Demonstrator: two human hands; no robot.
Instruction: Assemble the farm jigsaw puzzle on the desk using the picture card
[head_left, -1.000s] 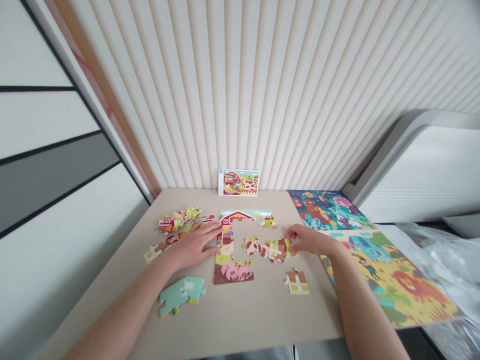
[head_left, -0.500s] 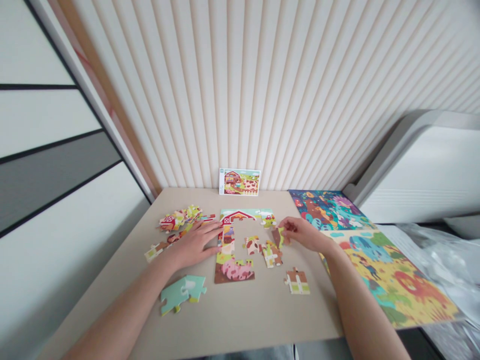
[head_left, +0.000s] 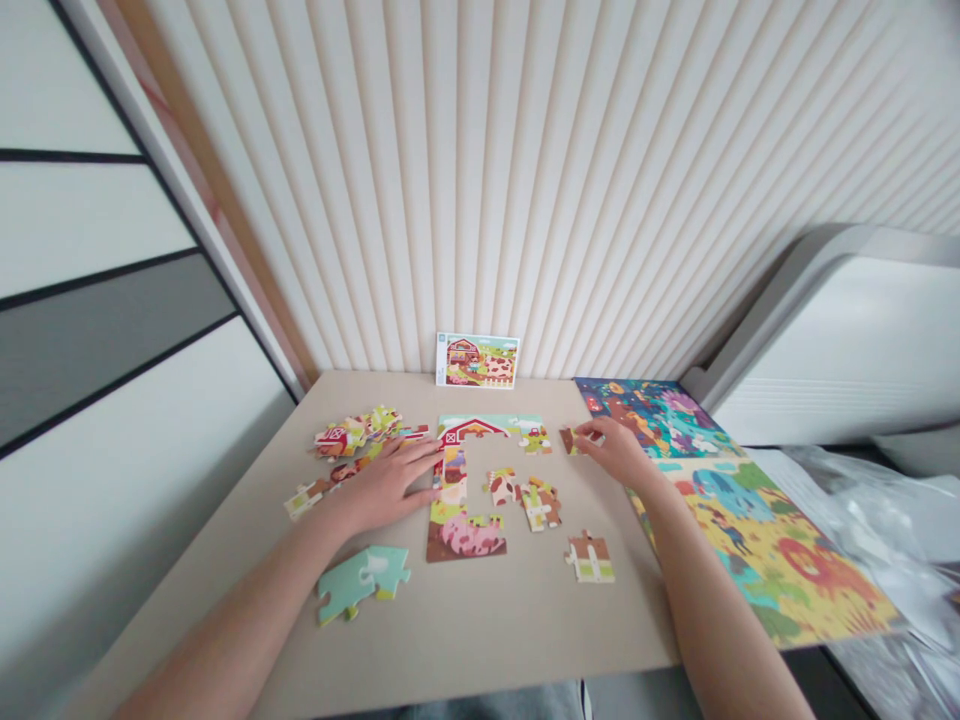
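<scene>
Tabletop [head_left: 480,640] against ribbed white wall [head_left: 480,180], right grip [head_left: 616,450] pinched on a puzzle piece [head_left: 571,441], left grip [head_left: 386,487] open, empty.

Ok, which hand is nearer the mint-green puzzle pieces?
Left: the left hand sits just beyond the mint-green puzzle pieces, not touching them. The right hand, pinching a small puzzle piece, is much farther, past the partly built puzzle.

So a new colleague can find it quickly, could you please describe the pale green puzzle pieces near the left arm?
On the beige table, find the half-built farm puzzle. Below it to the left, beside the left forearm, lie two joined pieces, nearly plain mint green, unlike the busy, colourful loose pieces elsewhere.
</scene>
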